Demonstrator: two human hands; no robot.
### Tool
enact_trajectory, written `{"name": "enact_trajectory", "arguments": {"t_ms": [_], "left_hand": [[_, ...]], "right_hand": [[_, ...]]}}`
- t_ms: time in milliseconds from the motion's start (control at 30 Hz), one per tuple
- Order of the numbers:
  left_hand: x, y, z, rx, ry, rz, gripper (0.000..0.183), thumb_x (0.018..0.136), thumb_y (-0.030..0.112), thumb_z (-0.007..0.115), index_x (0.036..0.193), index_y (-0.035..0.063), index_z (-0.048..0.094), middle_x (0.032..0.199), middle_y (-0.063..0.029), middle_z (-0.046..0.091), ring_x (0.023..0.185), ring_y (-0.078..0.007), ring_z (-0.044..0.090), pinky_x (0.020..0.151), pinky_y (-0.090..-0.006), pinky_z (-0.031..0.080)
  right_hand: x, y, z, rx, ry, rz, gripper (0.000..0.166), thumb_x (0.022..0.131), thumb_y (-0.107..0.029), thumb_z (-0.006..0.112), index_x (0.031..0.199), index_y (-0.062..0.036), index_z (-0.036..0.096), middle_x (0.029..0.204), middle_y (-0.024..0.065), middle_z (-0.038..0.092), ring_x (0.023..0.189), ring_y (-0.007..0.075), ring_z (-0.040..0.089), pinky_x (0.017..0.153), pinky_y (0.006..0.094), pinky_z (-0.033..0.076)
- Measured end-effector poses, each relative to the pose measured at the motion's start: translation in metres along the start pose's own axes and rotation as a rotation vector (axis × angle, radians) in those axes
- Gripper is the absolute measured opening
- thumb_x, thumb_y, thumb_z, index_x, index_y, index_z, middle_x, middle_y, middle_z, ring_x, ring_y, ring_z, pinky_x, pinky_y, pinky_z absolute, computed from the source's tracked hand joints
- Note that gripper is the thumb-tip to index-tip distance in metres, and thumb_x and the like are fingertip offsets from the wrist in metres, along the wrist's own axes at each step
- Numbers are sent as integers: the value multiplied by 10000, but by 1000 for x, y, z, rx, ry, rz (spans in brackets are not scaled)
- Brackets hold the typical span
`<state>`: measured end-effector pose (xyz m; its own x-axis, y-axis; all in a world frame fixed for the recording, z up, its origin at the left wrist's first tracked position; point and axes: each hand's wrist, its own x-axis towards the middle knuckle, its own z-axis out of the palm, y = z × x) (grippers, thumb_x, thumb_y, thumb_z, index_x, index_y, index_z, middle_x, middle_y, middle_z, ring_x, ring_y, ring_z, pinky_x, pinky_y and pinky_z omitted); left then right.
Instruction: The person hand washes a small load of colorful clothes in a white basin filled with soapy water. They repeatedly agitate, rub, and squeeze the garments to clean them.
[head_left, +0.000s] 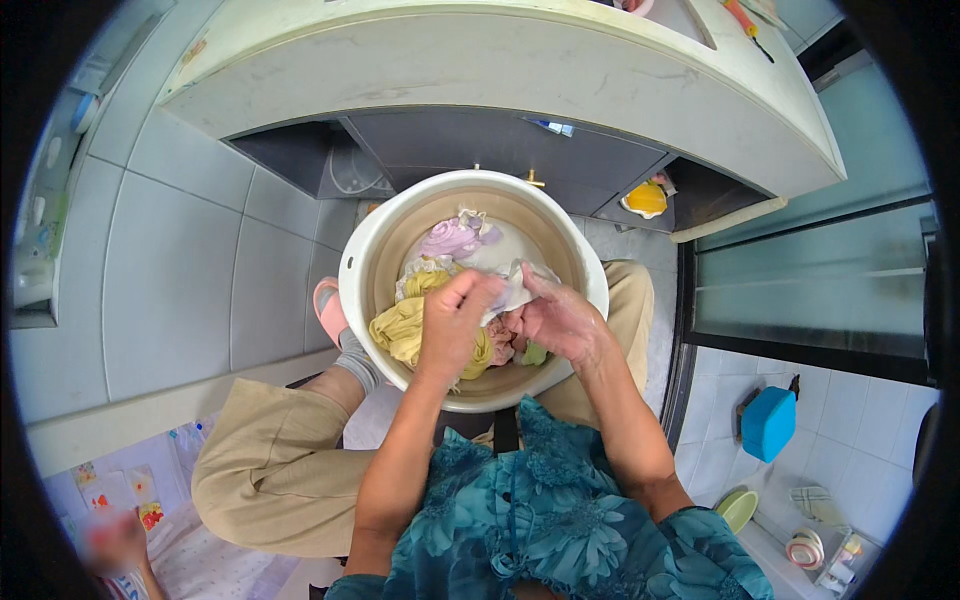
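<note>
A round white basin (474, 178) with a beige inner wall stands between my knees. Above its middle, my left hand (456, 315) pinches a wet white cloth (517, 291). My right hand (559, 319) has the cloth's other side between thumb and fingers, its palm turned partly up and looking wet. Slight blur covers the left fingers. Beneath and to the left of my hands lies a yellow garment (397, 328). Farther back in the basin rests a twisted lilac garment (448, 238). Pink cloth (500, 341) and a bit of green cloth (534, 354) show below my right hand.
A stone-look counter (465, 64) overhangs grey cabinets (495, 139) beyond the basin. A brass valve (534, 178) protrudes near its rim. Frosted glass doors (810, 292) stand right, a tiled wall (169, 277) left. Another person's hand (133, 536) shows at lower left.
</note>
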<state>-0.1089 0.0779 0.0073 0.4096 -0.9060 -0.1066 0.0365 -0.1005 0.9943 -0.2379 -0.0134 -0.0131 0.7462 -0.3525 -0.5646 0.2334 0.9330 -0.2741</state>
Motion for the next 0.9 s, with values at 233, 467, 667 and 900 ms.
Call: {"name": "enact_trajectory", "arguments": {"t_ms": [233,467,667,900], "left_hand": [[1,-11,50,726,197,425,327,800,144,645,537,24,492,533,-146,498,496,-282,516,478,-366,402],[5,-37,44,849,328,473,381,888,245,570,585,15,564,485,-171,494,433,-319,514,452,-386,398],[25,-28,33,851,379,296,290,893,243,546,747,17,652,538,-169,547,450,-305,551,445,-382,420],[34,-45,29,856,371,310,281,858,250,610,676,38,634,546,-145,558,448,-289,536,444,-374,418]], "right_hand": [[33,18,5,-122,379,-110,356,910,-356,578,1067,-37,566,885,63,611,743,136,577,613,272,471],[26,38,3,-88,240,-259,366,931,-372,522,1138,-69,529,947,71,597,798,149,588,639,297,497],[38,33,7,-127,270,-121,315,929,-388,519,936,-75,540,755,46,581,580,145,534,521,306,469],[30,33,11,-84,272,-109,255,949,-387,489,949,-135,525,725,3,536,561,103,503,456,250,410]]}}
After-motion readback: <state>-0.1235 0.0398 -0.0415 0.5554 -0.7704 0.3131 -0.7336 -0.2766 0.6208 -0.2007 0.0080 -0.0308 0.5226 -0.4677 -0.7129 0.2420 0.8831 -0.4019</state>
